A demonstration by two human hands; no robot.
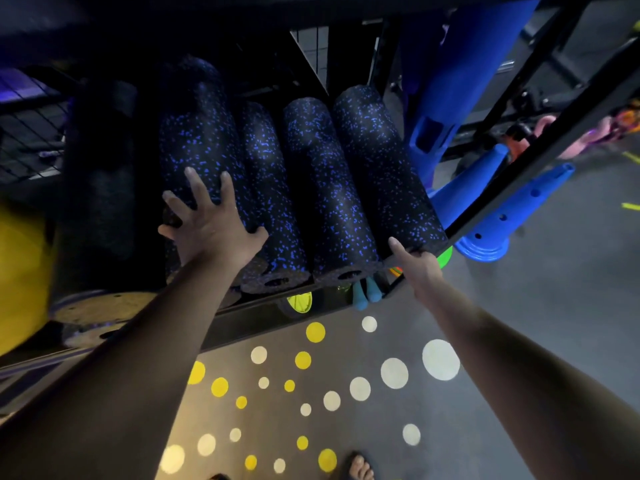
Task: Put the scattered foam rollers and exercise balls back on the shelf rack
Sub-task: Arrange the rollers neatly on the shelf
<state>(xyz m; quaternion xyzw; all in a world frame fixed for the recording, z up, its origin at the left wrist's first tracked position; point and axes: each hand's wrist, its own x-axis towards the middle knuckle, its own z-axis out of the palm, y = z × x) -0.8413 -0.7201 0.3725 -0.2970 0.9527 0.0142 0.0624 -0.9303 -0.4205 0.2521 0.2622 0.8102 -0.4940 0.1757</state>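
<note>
I am looking past my own two bare forearms, which are filling the lower frame above a grey floor point(519, 306) dotted with yellow and white circles, toward the black metal shelf rack point(519, 174). My left hand point(211, 223) is lying flat with fingers spread on top of a long black foam roller flecked with blue point(201, 143), its grip released and only pressing, which I judge is keeping the cylinder from rolling off its neighbours. My right hand point(420, 259) is curling its grip around the near end of the rightmost speckled foam roller point(384, 164), apparently to slide it deeper beside the rack's slanted bar. Between them two more speckled foam rollers point(325, 188) are lying side by side, touching, hollow ends facing me; the foam is looking matte, grainy and slightly yielding. A smooth yellow exercise ball point(20, 271) is sitting at the far left, and glossy blue plastic cones point(485, 209) are crowding the right.
</note>
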